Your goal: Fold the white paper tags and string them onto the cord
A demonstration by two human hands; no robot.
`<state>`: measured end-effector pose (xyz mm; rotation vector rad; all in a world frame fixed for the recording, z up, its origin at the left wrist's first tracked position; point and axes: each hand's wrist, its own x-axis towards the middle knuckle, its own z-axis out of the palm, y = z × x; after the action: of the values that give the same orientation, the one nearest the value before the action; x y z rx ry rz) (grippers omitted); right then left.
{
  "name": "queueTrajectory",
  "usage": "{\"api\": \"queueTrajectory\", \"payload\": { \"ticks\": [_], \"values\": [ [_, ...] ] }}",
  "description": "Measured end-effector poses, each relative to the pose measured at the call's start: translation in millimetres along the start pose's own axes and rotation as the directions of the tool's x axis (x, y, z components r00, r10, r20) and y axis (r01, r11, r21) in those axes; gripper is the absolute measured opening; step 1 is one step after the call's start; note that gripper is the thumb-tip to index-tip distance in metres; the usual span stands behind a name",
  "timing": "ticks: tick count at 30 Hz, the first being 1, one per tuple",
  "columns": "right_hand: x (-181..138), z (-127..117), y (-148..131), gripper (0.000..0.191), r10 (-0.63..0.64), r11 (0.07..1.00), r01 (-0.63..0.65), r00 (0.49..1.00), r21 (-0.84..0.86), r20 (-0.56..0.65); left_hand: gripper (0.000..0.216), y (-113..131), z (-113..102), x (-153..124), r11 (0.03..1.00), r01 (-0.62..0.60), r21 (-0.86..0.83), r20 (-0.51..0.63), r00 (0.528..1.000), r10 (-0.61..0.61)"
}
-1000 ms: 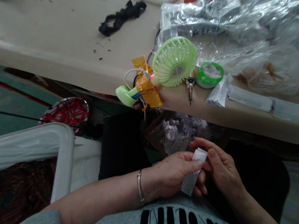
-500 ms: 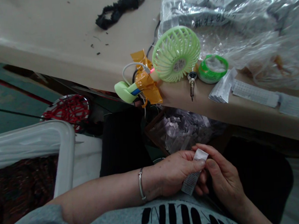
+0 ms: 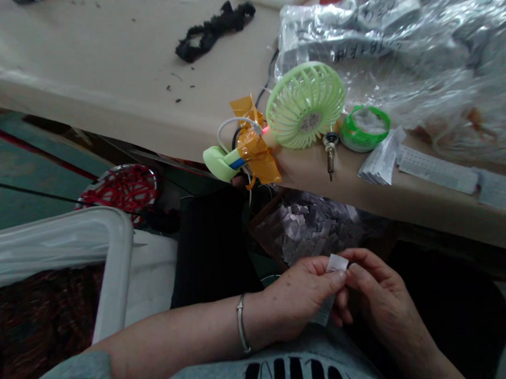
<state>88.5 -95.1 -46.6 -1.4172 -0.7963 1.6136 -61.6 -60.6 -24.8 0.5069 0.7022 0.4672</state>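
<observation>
Over my lap, my left hand point(image 3: 301, 290) pinches a narrow white paper label point(image 3: 338, 263) under its thumb. The label's upper end sticks out above the thumb, and its lower printed part hangs below the fingers. My right hand point(image 3: 384, 296) is closed at the label's right edge, thumb against index finger. A small dark bit shows between those fingertips, too small to name. Beyond the hands, a box point(image 3: 265, 240) under the table edge is filled with many loose paper labels point(image 3: 311, 223).
On the table point(image 3: 117, 54) are a green fan point(image 3: 305, 105) taped down, a soldering iron point(image 3: 330, 155) with its tip over the edge, a green tape roll point(image 3: 365, 128), stacked labels point(image 3: 381, 158) and plastic bags point(image 3: 404, 57). A white bin point(image 3: 121, 250) stands left, a red-wrapped stool point(image 3: 121, 190) behind.
My right thumb and index finger have closed at the label's edge, and a small dark bit now shows there. The label's lower part is more hidden. The view has shifted slightly.
</observation>
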Motion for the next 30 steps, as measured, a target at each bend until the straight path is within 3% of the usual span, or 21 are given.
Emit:
{"api": "queueTrajectory", "payload": {
  "ticks": [4, 11, 18, 24, 30],
  "values": [
    [11, 10, -7, 0.023, 0.078, 0.990, -0.088, 0.992, 0.107, 0.095, 0.032, 3, 1, 0, 0.993, -0.073, 0.098, -0.067, 0.995, 0.079],
    [29, 21, -18, 0.023, -0.073, 0.997, 0.073, 0.997, 0.010, 0.013, 0.028, 4, -11, 5, 0.959, -0.156, 0.237, -0.127, 0.974, 0.190],
    [65, 30, -22, 0.022, -0.269, 0.958, 0.262, 0.962, -0.115, -0.052, 0.015, 30, -35, 12, 0.793, -0.272, 0.545, -0.243, 0.854, 0.459],
    [88, 39, -22, 0.022, -0.345, 0.935, 0.336, 0.936, -0.116, -0.069, 0.020, 65, -40, 16, 0.619, -0.358, 0.699, -0.167, 0.760, 0.629],
    [95, 43, -34, 0.022, -0.384, 0.923, 0.374, 0.914, -0.096, -0.130, 0.029, 83, -37, 22, 0.465, -0.375, 0.802, -0.060, 0.724, 0.687]
  ]
}}
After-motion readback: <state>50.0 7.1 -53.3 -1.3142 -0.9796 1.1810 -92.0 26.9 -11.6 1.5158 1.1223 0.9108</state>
